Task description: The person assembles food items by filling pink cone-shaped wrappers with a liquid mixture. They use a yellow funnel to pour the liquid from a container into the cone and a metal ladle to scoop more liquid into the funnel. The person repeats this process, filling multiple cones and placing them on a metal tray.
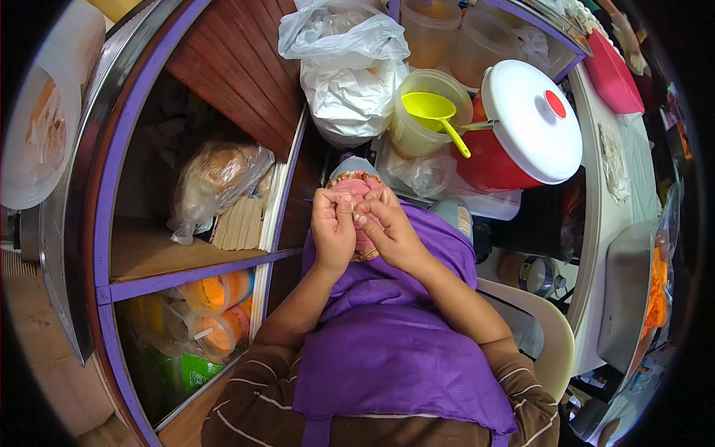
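A pink piece that looks like cloth (358,183), with a patterned brown-gold edge, rests on my lap over the purple apron (402,357). My left hand (332,227) is above it, closed with thumb and fingertips pinched together. Close beside it, my right hand (392,232) is pinched as well, its fingertips nearly meeting the left ones. Whatever is between the fingers is too small or too hidden to make out. Both hands cover the middle of the pink piece.
Ahead stand a white plastic bag (350,100), a clear tub (418,140) with a lime-green ladle (430,109), and a red container with a white lid (532,123). At left is a purple-framed shelf (186,277) holding a bagged bundle (223,175). A cream chair (560,328) shows at right.
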Demonstrator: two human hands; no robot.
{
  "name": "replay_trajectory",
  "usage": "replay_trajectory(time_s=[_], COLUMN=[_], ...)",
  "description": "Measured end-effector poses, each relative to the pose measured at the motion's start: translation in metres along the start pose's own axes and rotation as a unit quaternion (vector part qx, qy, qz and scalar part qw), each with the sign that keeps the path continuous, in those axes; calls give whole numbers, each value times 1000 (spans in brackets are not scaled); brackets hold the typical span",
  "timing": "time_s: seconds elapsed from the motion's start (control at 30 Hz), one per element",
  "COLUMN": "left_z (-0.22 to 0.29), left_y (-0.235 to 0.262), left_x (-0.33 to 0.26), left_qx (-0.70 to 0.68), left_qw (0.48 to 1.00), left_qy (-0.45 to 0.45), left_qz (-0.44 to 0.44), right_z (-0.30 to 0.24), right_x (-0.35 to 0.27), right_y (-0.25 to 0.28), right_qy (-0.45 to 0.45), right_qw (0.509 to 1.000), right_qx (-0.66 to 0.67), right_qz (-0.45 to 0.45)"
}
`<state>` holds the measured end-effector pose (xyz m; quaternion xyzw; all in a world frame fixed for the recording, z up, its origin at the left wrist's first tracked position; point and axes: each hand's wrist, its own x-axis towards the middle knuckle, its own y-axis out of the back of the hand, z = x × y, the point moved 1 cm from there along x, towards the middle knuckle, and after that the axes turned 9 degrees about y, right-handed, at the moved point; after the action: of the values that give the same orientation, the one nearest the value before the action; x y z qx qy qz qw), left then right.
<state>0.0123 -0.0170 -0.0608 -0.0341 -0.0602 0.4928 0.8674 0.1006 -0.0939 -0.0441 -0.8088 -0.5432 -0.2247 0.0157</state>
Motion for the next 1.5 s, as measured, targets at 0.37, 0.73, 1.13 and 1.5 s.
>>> replay_trajectory(time_s=[0.37, 0.73, 1.13, 1.5], left_z=[5, 13, 43, 41], left_y=[-5, 22, 32, 40], left_x=[0, 2, -4, -31], left_qx=[-202, 141, 254, 272], left_qw=[977, 985, 948, 943], left_qy=[70, -72, -187, -192], left_qz=[25, -70, -47, 21], right_z=[1, -3, -35, -21], right_x=[4, 4, 1, -15], right_y=[3, 1, 9, -11], right_qy=[17, -197, 91, -51], right_qw=[998, 945, 961, 997], right_qx=[-55, 249, -259, 16], right_qz=[10, 77, -20, -53])
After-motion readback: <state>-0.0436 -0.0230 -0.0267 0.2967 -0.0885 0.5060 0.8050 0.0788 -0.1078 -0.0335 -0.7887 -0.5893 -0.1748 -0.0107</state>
